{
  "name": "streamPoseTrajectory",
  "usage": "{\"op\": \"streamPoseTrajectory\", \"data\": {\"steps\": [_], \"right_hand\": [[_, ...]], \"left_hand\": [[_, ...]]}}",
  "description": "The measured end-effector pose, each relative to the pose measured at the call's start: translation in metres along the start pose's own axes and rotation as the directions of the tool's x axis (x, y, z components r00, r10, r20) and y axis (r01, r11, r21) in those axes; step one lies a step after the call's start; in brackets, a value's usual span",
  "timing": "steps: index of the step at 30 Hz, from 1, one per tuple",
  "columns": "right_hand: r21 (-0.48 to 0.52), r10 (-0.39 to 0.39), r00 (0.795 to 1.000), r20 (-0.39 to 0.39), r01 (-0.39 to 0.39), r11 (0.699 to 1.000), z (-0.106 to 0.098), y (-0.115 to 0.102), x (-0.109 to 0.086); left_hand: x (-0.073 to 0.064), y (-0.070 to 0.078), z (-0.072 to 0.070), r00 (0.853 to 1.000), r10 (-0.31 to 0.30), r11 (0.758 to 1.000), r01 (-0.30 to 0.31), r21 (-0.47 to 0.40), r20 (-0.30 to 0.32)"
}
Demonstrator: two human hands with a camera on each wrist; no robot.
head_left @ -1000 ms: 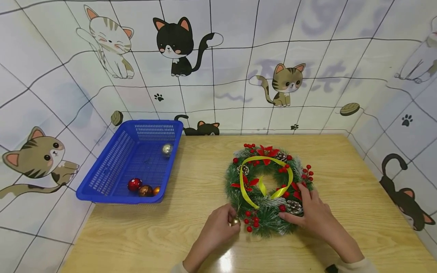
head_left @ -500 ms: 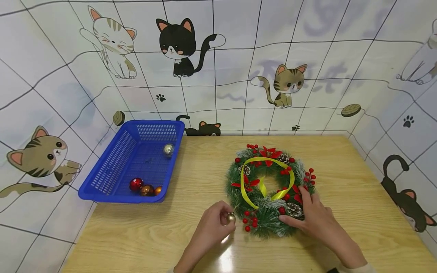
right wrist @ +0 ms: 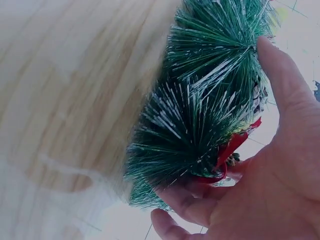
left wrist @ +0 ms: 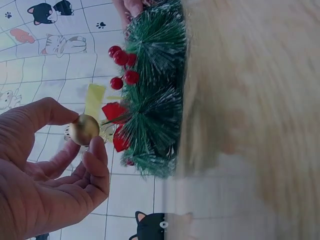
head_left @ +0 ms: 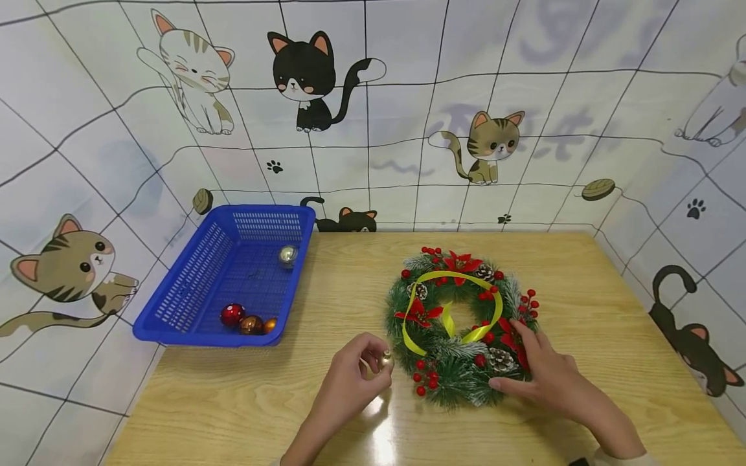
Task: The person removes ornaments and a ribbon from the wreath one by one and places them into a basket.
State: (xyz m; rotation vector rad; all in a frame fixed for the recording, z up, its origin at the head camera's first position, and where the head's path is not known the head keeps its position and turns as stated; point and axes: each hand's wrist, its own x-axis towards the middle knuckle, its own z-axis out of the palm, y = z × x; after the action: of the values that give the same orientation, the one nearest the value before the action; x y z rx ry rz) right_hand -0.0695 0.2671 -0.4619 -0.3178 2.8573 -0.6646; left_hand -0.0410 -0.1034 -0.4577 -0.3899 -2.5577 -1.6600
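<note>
Between thumb and fingertips, my left hand (head_left: 352, 378) pinches a small gold bauble (head_left: 386, 360), just left of the Christmas wreath and apart from it in the head view. The left wrist view shows the bauble (left wrist: 85, 130) at the tips of the fingers. My right hand (head_left: 550, 382) holds the wreath's (head_left: 443, 378) near right side, thumb on the front and fingers round the outer right part. In the right wrist view, green needles and a red petal (right wrist: 231, 150) lie between thumb and fingers. A yellow ribbon (head_left: 412, 340) loops over the wreath.
A blue plastic basket (head_left: 201, 338) stands at the left of the wooden table (head_left: 344, 291). In it lie a silver bauble (head_left: 287, 256), a red bauble (head_left: 232, 315), a brown bauble (head_left: 251, 325) and an orange one (head_left: 270, 325). A cat-patterned wall covering (head_left: 402, 155) surrounds the table.
My left hand has drawn the gold bauble left and away from the wreath's edge. The ribbon's left side has shifted left. My right hand has slid slightly right, showing more of a red flower.
</note>
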Motion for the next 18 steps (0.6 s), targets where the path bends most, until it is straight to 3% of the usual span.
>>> {"op": "streamPoseTrajectory", "data": {"steps": [6,14,18], "right_hand": [[0.007,-0.011,1.000,-0.016,0.011,1.000,-0.004,0.004,-0.001],[-0.088,-0.007,0.984,-0.178,-0.009,0.996,-0.005,0.004,0.000],[-0.085,-0.018,0.975,-0.223,-0.001,0.996,-0.004,0.004,0.002]], "left_hand": [[0.001,0.005,-0.014,0.998,-0.029,1.000,0.029,0.000,-0.047],[0.002,0.004,-0.037,0.993,-0.027,0.999,0.030,0.025,-0.116],[0.003,0.001,-0.048,0.991,-0.016,0.999,0.020,0.027,-0.132]]}}
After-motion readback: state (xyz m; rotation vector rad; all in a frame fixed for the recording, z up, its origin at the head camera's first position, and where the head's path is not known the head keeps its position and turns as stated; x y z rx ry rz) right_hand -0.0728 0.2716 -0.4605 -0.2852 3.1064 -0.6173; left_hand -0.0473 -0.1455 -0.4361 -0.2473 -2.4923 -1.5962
